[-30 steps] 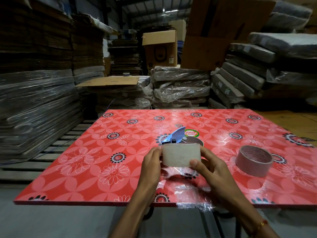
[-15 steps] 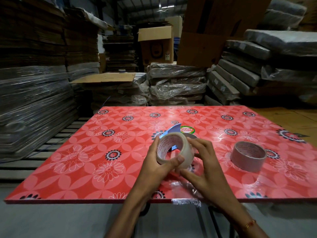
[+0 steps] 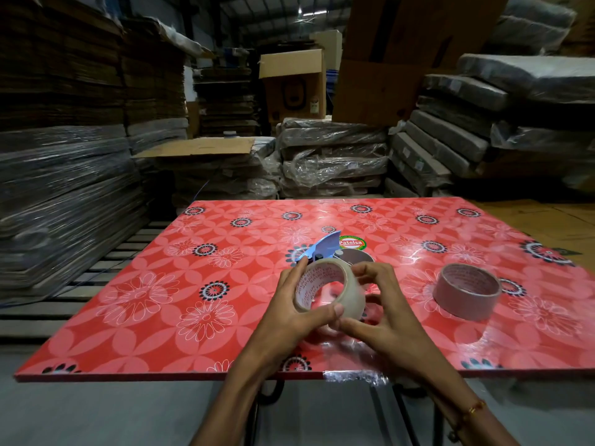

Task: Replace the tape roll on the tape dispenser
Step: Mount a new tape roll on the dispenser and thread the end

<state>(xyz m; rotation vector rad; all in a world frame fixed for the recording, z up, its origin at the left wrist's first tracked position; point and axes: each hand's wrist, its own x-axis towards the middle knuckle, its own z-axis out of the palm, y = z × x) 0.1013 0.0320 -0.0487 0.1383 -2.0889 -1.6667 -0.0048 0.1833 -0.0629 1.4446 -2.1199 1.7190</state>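
Observation:
A pale clear tape roll (image 3: 351,292) with red print inside its core is held just above the red flowered table (image 3: 180,304). My left hand (image 3: 299,312) grips it, thumb across the lower rim and fingers over the top left. My right hand (image 3: 383,313) holds its right side, fingertips curled on the outer face. Behind the roll lies the blue tape dispenser (image 3: 326,247), mostly hidden by it. A brown tape roll (image 3: 467,292) lies flat on the table to the right.
Plastic-wrapped stacks of flattened cardboard (image 3: 331,159) and boxes (image 3: 294,85) ring the table's far side. A slatted pallet floor (image 3: 74,300) lies to the left. A strip of clear tape (image 3: 354,376) covers the table's near edge.
The roll went from edge-on to tilted, its open core now facing me. My right fingers have shifted over its outer face. Both hands stay in front of the dispenser.

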